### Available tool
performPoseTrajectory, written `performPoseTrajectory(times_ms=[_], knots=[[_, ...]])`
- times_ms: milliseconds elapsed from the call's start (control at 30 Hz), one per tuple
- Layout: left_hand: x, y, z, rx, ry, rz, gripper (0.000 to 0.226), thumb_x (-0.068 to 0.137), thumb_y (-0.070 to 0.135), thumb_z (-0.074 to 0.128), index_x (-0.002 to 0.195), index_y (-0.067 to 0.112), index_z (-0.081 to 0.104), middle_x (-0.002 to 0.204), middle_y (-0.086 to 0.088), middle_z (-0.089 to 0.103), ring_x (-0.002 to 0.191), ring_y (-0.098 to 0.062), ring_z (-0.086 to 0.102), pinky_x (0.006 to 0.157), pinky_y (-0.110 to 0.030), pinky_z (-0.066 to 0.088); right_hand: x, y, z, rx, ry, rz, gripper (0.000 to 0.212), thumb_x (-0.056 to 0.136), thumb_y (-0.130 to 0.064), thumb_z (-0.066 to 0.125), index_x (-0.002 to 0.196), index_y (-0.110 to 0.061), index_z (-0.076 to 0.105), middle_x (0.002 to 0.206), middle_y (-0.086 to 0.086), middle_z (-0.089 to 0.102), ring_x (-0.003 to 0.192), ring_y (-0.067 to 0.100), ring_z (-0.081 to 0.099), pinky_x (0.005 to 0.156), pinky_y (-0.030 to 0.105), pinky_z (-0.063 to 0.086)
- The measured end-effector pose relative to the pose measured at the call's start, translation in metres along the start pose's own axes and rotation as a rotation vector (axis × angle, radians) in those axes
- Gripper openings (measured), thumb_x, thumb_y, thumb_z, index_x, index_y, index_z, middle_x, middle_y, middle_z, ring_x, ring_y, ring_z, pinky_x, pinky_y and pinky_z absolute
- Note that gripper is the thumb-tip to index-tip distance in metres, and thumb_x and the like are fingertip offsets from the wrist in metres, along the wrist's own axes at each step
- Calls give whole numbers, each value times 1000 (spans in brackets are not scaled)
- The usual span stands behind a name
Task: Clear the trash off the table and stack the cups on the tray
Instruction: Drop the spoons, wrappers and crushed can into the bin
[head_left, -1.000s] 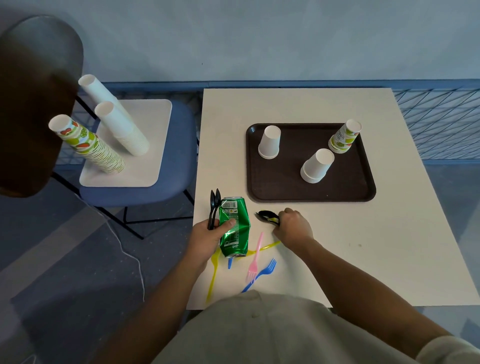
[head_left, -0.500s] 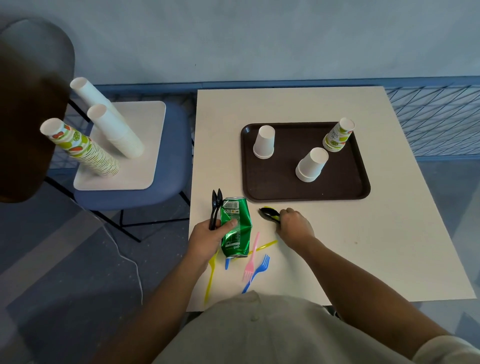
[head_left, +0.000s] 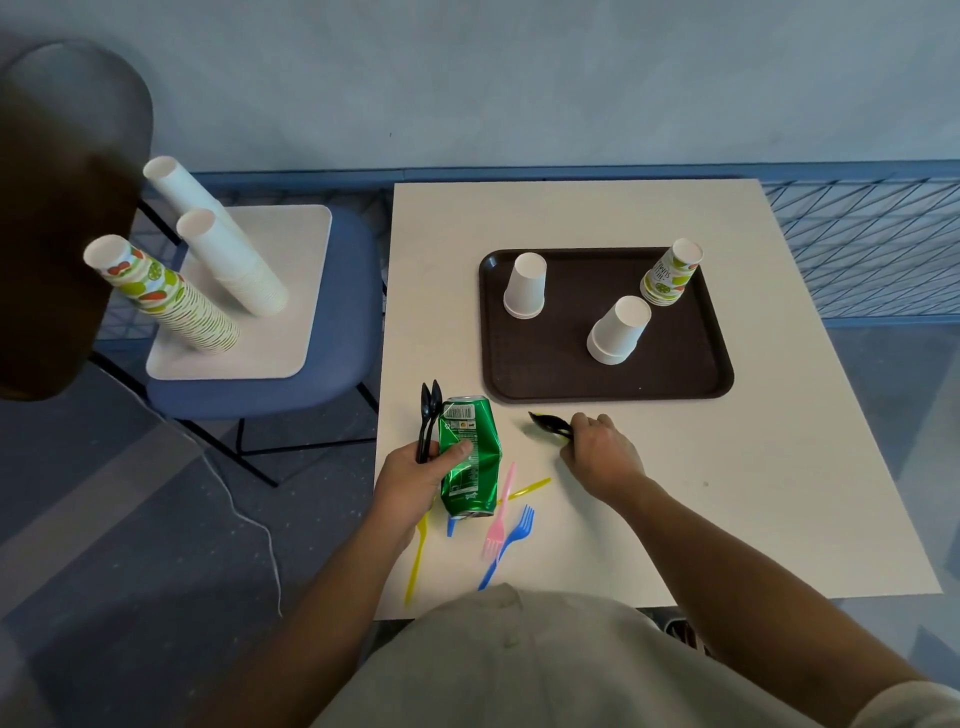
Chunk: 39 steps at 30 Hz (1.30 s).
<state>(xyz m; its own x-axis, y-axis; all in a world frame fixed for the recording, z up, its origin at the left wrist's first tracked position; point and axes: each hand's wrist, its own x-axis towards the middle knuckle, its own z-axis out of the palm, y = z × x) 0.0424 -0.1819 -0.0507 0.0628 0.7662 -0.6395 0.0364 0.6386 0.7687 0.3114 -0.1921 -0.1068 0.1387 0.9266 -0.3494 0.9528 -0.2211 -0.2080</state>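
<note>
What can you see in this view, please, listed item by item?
table: one, white, centre
tray: one, dark brown, table's far half
white cups: two, upside down on the tray
printed cup: one, green-patterned, upside down, tray's far right corner
green can: one, crushed, in the left hand
black spoons: two, in the left hand beside the can
black utensil: one, pinched by the right hand
yellow utensils: two, near table edge
pink fork: one, right of the can
blue fork: one, beside the pink fork
chair: one, blue, left of the table
board: one, white, on the chair
cup stacks: three, two white, one printed, on the board
left hand: one, near table edge
right hand: one, just before the tray
</note>
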Motion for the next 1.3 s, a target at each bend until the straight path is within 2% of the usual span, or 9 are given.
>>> performPoseTrajectory(times_ms=[267,433,600,767,900,967,1033,1167,1300], knots=[[-9,-4,15,5,-28,17,22,88,20,81,90,3,68,75,-3,72,48,-1,60,41,-12,39,-15,9,-5,216,-58,26,14,97,-27,46,100,-14,42,80,9,55,71,37,54,62,42,46],[-16,-19,28,22,-48,15,31,83,31,85,88,3,73,94,-12,80,84,-25,74,64,-28,50,-28,17,-14,311,-45,55,21,102,-33,46,104,-12,50,79,6,59,70,31,56,60,36,40],[-42,-24,59,60,-76,10,34,86,29,83,106,3,75,94,-7,80,69,-11,70,52,-18,45,-51,39,-18,427,-56,84,24,104,-34,46,98,-13,56,81,6,61,68,24,57,56,33,38],[-67,-46,93,78,-65,37,27,85,31,83,93,6,74,79,2,77,61,-6,67,47,-16,43,-89,76,-16,506,-18,120,28,105,-34,46,107,-11,61,89,9,65,74,26,60,63,34,42],[-103,-71,127,141,-61,73,22,91,23,79,77,13,66,49,15,60,42,4,52,43,-14,37,-131,113,-13,655,-27,147,28,105,-35,46,109,-13,63,90,9,67,78,27,64,68,37,49],[-127,-87,145,152,-70,76,24,88,28,82,85,6,72,60,10,70,54,-2,65,57,-20,53,-154,130,-14,741,-33,165,28,104,-35,47,108,-14,64,87,7,67,76,26,63,67,37,49],[-148,-106,161,153,-50,89,34,82,33,86,92,3,75,84,-5,79,83,-21,77,82,-39,61,-180,146,-17,822,-37,181,26,103,-34,47,104,-16,66,79,3,64,68,22,60,61,34,45],[-184,-134,186,174,2,108,26,81,30,87,80,8,73,85,-10,79,86,-27,75,84,-44,57,-229,166,-24,1021,-80,209,18,100,-29,51,98,-17,65,62,-1,52,44,10,44,45,25,35],[-208,-145,193,163,5,119,42,78,34,90,87,-2,71,93,-19,78,93,-34,75,91,-51,57,-264,173,-29,1245,-105,241,11,100,-25,53,93,-17,52,60,1,44,43,13,35,41,26,28]])
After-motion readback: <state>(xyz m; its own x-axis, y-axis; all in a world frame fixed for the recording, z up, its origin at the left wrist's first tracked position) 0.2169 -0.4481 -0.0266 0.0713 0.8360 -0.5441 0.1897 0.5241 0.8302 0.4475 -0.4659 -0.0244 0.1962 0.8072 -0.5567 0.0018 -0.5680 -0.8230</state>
